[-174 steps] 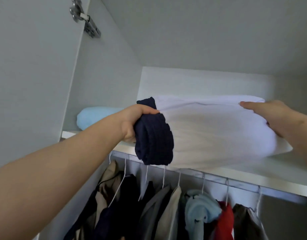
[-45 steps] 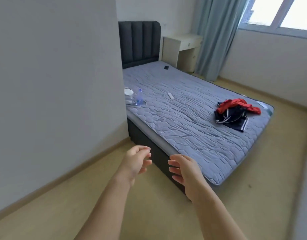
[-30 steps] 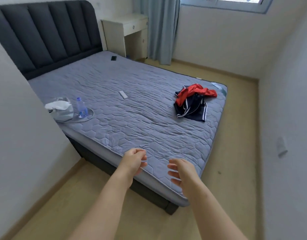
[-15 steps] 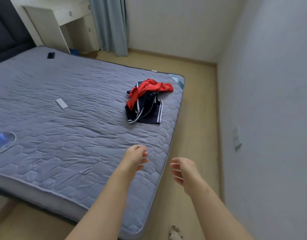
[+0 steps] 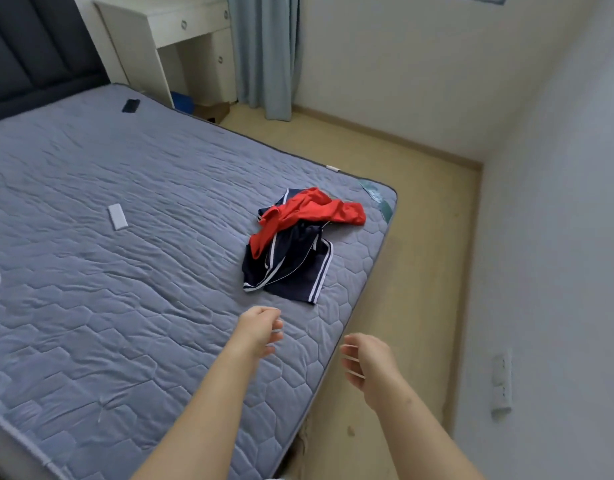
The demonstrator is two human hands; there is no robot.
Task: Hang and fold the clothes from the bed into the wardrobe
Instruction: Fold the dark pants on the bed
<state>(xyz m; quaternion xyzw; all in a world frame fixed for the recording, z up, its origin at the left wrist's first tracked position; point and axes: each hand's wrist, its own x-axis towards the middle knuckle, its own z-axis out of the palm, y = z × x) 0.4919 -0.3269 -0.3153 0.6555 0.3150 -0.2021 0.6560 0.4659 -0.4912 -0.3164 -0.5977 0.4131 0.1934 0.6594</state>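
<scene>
- Clothes are lying in one small heap right of the frame's centre, near the foot corner of the bed [image 5: 132, 278]: a red garment [image 5: 309, 214] is draped over navy shorts with white stripes [image 5: 291, 268].
- Left hand [image 5: 258, 329] is hovering over the mattress just below the heap, fingers loosely curled, grip empty.
- Right hand [image 5: 366, 360] is hanging lower right of it, past the bed's edge over the floor, fingers half open, grip holding nothing.
- Both hands are reaching forward, likely so they can gather the heap together.
- A white remote [image 5: 117, 217] and a dark phone [image 5: 130, 105] are lying well apart from the clothes, at left and upper left.
- The wardrobe is not in view.
</scene>
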